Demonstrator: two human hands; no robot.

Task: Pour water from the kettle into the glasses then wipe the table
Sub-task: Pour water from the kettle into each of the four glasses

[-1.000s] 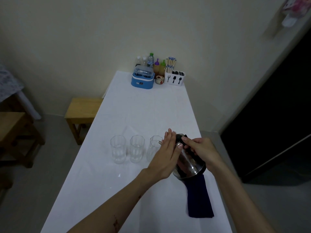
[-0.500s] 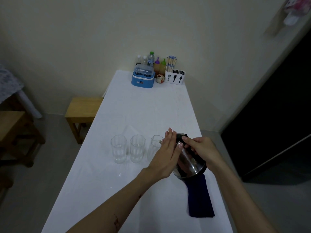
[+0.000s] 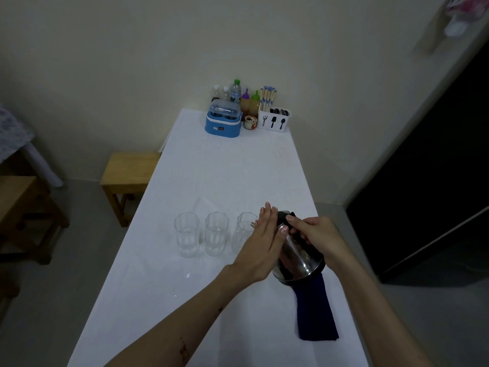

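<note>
three glasses (image 3: 215, 233) stand in a row across the white table (image 3: 227, 168), upright and close together. in the head view, the only one supplied, the left and middle glass are in plain sight; the right glass (image 3: 243, 231) is partly covered by your left hand (image 3: 260, 247). whether any glass holds water cannot be told in this dim light.

your left hand is flat, fingers straight and together, palm pressed against the side of the kettle (image 3: 297, 258); it steadies and does not clasp. your right hand (image 3: 316, 238) is closed around the black handle at the top of the kettle, fingers (image 3: 292, 221) curled over it. the kettle is steel with a dark lid, tilted toward the right glass, its spout at that glass's rim. no stream of water can be made out.

a dark blue cloth (image 3: 315, 313) lies flat on the table under and just behind the kettle, running toward you along the right edge.

at the far end, against the wall, you have a blue box (image 3: 223, 123), several bottles (image 3: 235, 92), a small jar (image 3: 250, 122) and a white cutlery holder (image 3: 275, 120) with chopsticks (image 3: 267, 98). a wooden stool (image 3: 129, 170) stands on the floor left of the table.
</note>
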